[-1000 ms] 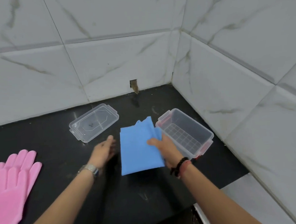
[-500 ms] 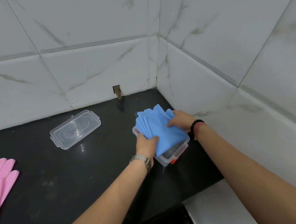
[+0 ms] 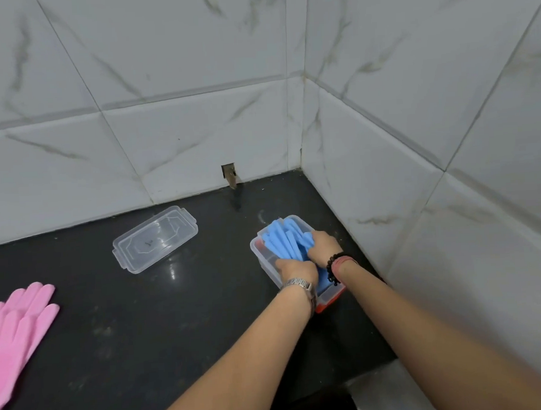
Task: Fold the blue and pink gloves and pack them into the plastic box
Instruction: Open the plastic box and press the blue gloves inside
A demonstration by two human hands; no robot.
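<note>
The folded blue gloves [image 3: 285, 240] lie inside the clear plastic box [image 3: 256, 252] near the right wall, their fingers poking up at the far end. My left hand [image 3: 296, 271], with a metal watch on the wrist, presses down on the near part of the gloves. My right hand [image 3: 323, 246], with a bead bracelet, presses on them from the right side. The pink gloves [image 3: 14, 331] lie flat at the left edge of the black counter, apart from both hands.
The box's clear lid [image 3: 155, 239] lies on the black counter [image 3: 163, 329] left of the box. White marble-look tiled walls close the back and right. A red clip [image 3: 327, 303] shows at the box's near end. The counter edge drops off at the bottom right.
The blue gloves went from the counter, over the box, down into it. Both hands now push them in. The view shifted, so the pink gloves show more.
</note>
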